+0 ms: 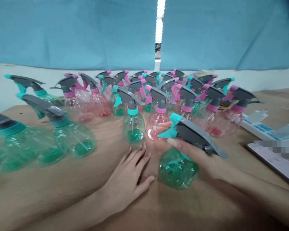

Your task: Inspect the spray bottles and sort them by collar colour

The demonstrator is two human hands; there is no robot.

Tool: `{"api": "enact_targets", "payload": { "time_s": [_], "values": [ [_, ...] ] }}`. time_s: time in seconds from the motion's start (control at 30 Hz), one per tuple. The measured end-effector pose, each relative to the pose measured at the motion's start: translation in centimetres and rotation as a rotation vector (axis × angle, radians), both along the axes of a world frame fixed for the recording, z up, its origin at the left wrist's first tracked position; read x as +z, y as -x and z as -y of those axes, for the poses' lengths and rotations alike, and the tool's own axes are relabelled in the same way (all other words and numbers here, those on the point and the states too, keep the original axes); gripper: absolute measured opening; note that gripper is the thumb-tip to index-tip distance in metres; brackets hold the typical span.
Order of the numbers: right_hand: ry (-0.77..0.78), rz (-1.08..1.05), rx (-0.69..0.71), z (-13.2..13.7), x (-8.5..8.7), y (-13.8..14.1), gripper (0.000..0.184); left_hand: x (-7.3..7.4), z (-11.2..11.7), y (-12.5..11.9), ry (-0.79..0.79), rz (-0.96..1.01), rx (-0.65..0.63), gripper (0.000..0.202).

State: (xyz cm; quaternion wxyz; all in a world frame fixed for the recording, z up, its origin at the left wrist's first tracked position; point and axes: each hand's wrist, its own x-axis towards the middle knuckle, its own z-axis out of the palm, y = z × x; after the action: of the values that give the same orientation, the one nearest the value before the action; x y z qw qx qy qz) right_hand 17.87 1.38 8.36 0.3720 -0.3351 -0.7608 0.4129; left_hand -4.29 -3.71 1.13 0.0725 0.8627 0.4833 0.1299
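Head view showed the right hand (198, 158) clamped on a translucent green plastic spray bottle (177, 171) leaning toward one o'clock, the left hand (128, 179) spread flat at its nine o'clock.

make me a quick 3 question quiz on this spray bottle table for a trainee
1. True or false: the left hand lies flat on the brown wooden table and holds nothing.
2. What does the right hand grip?
A) a pink bottle
B) the tilted green see-through plastic spray bottle with a grey trigger head
C) a white power strip
3. Fill in: the standing plastic spray bottles behind the hands have green or ____ bodies.
Key: 1 true; 2 B; 3 pink.
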Motion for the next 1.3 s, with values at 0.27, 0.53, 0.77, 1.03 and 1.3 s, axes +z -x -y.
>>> {"api": "enact_targets", "payload": {
  "time_s": [0.27, 0.53, 0.77, 1.03, 1.3],
  "values": [
    [-0.023, -0.05, 0.035, -0.11, -0.15, 0.53, 0.009, 0.23, -0.02, -0.12, 0.019, -0.035, -0.003, 0.056],
    [-0.07, -0.022, 0.039, -0.04, 0.49, 0.73, 0.012, 0.15, -0.09, -0.06, 0.017, 0.001, -0.01, 0.055],
    [-0.083, -0.015, 0.014, 0.03, 0.6, 0.77, 0.01, 0.34, -0.07, -0.07, 0.034, -0.005, -0.006, 0.057],
    [-0.07, -0.048, -0.012, 0.01, 0.2, 0.67, 0.002, 0.25, -0.06, 0.03, 0.028, -0.021, -0.015, 0.057],
    [-0.094, -0.029, -0.024, -0.06, -0.23, 0.26, 0.005, 0.21, -0.04, 0.03, 0.006, -0.04, -0.021, 0.057]
  ]
}}
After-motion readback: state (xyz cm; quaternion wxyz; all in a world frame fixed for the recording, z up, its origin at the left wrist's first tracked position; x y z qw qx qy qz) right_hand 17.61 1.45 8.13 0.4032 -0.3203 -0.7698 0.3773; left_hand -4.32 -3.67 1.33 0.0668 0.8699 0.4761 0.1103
